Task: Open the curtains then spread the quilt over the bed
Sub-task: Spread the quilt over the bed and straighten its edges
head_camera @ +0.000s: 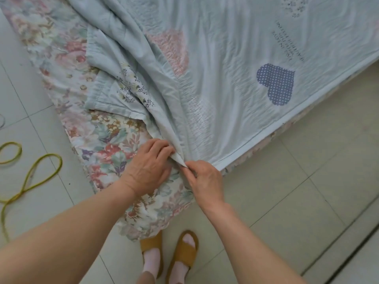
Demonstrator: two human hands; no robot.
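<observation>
A pale blue quilt (225, 58) with pink and dotted blue heart patches lies over the bed, smooth on the right and bunched in folds on the left. The bed (106, 140) shows its floral sheet along the left side and at the near corner. My left hand (149, 165) grips a gathered fold of the quilt at that corner. My right hand (205, 179) pinches the quilt's corner tip right beside it. No curtains are in view.
Pale floor tiles (287, 191) surround the bed corner. A yellow-green cord (30, 173) loops on the floor at left. My feet in tan sandals (170, 255) stand just below the corner. A dark floor track (352, 253) runs at the lower right.
</observation>
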